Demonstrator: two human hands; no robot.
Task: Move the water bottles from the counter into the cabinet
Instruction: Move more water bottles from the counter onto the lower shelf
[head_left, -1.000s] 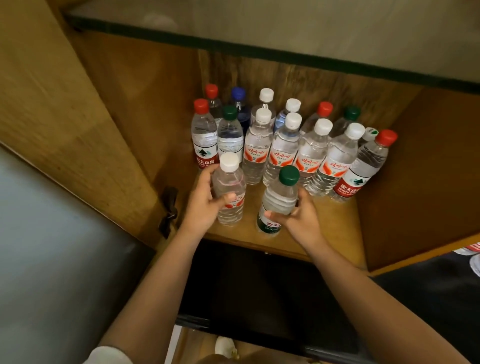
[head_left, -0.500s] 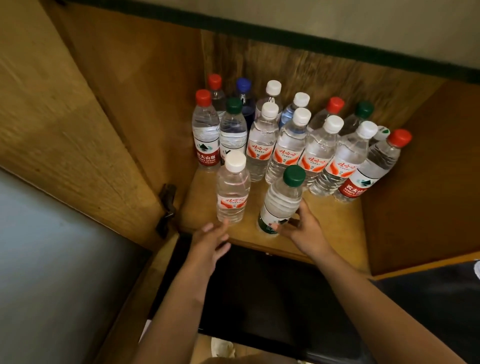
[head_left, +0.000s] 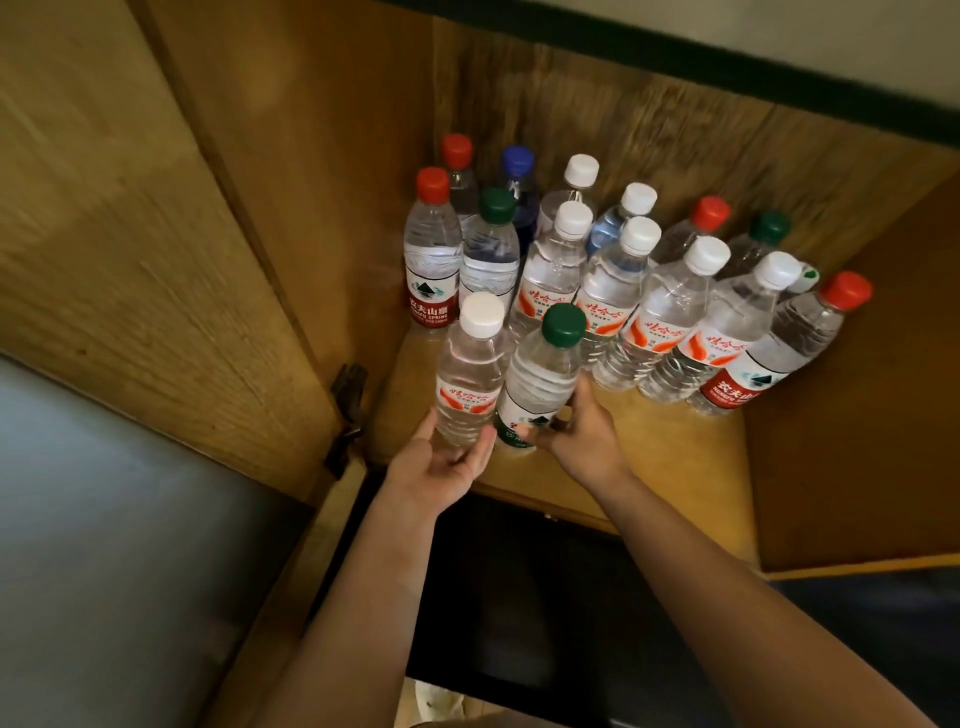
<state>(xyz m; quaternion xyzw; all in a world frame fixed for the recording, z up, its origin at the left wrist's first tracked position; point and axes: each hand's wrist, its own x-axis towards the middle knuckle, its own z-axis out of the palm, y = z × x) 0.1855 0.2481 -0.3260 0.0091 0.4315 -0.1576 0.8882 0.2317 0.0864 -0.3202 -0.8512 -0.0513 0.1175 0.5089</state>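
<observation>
Home storage: wooden cabinet (head_left: 857, 415), hinged door (head_left: 156, 234).

— Where are the arms?

— Both bare forearms reach from the near edge toward the far middle, converging as they go.

— And the left hand (head_left: 441, 467)?

— Palm turned up and to the right, its fingers (head_left: 480, 451) and thumb curled round the base of the white-capped bottle (head_left: 470, 371).

— The right hand (head_left: 582, 436)?

— Just right of the left one, back of the hand facing up, fingers wrapped round the lower part of the green-capped bottle (head_left: 540, 379). The two hands sit close together, nearly touching.
</observation>
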